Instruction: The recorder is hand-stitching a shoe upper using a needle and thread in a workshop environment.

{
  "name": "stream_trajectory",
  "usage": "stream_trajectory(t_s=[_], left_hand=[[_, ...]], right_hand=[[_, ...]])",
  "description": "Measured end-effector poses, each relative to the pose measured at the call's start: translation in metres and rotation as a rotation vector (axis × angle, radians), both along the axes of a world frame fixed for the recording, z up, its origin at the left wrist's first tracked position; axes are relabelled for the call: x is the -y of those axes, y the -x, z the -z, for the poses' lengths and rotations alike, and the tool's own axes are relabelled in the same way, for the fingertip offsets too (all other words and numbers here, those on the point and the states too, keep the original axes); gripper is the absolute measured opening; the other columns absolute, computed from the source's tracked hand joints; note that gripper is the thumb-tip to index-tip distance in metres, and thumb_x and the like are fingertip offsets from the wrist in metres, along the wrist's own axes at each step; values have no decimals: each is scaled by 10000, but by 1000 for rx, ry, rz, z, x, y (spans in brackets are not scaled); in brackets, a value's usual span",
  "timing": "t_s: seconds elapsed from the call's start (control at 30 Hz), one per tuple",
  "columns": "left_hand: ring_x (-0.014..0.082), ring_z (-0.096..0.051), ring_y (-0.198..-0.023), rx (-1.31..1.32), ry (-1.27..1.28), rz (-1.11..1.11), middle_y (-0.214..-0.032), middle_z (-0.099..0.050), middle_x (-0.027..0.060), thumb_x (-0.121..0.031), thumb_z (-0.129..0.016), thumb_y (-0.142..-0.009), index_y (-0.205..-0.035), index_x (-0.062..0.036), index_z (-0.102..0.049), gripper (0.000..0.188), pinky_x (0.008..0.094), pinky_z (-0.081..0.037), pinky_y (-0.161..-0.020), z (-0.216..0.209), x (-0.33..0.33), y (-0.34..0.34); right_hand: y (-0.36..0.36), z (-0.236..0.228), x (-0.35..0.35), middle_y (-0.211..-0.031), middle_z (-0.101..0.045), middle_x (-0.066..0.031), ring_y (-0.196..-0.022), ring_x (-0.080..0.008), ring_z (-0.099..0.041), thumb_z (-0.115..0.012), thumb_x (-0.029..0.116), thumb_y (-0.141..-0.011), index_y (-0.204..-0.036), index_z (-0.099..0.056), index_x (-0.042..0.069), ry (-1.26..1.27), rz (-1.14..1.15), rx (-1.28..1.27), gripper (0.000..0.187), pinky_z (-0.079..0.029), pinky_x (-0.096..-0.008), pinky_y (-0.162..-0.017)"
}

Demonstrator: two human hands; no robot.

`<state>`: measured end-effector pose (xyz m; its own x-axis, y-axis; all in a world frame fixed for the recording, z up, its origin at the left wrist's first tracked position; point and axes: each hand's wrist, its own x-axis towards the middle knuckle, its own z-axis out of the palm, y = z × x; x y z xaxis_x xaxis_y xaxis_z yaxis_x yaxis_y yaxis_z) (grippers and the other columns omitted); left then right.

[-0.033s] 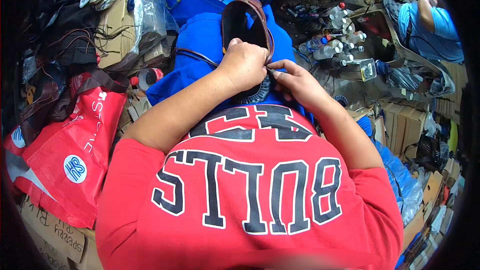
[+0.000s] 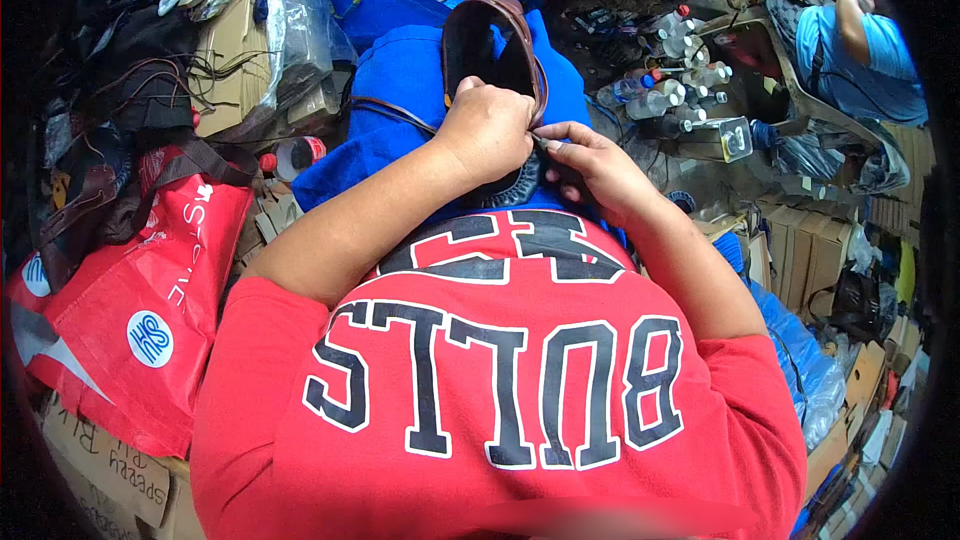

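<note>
A brown leather sandal (image 2: 490,40) with a dark inner sole lies on a blue cloth (image 2: 400,70) over my lap. My left hand (image 2: 490,130) is closed on the sandal's near end, pressing it down. Beside it, my right hand (image 2: 600,168) pinches a thin dark tool (image 2: 545,143) against the sandal's right edge, and the two hands touch at the fingertips. The near part of the sandal is hidden under my left hand. My red shirt fills the lower part of the view.
A red bag (image 2: 150,270) lies at my left, with dark leather straps (image 2: 130,90) and a clear plastic bag (image 2: 290,20) beyond it. Several plastic bottles (image 2: 680,80) stand at the right. Another person in a blue shirt (image 2: 860,40) sits at the upper right. Cardboard boxes (image 2: 810,250) are stacked at the right.
</note>
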<state>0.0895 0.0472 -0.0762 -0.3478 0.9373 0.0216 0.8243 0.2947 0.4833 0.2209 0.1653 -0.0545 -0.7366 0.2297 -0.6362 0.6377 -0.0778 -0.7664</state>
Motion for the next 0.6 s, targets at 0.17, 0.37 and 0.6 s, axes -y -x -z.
stream_trajectory(t_s=[0.17,0.37,0.6], left_hand=[[294,-644,-727,-16,-72,-6,-707,-656,131,-150,-622,-695,-729,-75,-662,91,435,-408,-805,5,3,-4],[334,-614,-732,-25,-152,-13,-687,-622,159,-118,-595,-686,-676,-49,-600,70,448,-418,-783,12,4,-4],[326,-624,-757,-6,-167,-78,-723,-638,172,-129,-593,-678,-707,-41,-619,96,444,-419,-800,19,8,2]], right_hand=[[0,9,3,-701,-575,-49,-504,-114,-494,-523,161,-916,-1092,-539,64,312,245,26,201,-401,-231,-449],[2,1,12,-830,-591,-204,-710,-403,-612,-512,150,-837,-966,-513,105,-1100,-583,-190,137,-500,-496,-645],[24,15,-11,-695,-562,-87,-471,-172,-506,-524,181,-907,-963,-514,132,569,305,187,75,-436,-296,-414]])
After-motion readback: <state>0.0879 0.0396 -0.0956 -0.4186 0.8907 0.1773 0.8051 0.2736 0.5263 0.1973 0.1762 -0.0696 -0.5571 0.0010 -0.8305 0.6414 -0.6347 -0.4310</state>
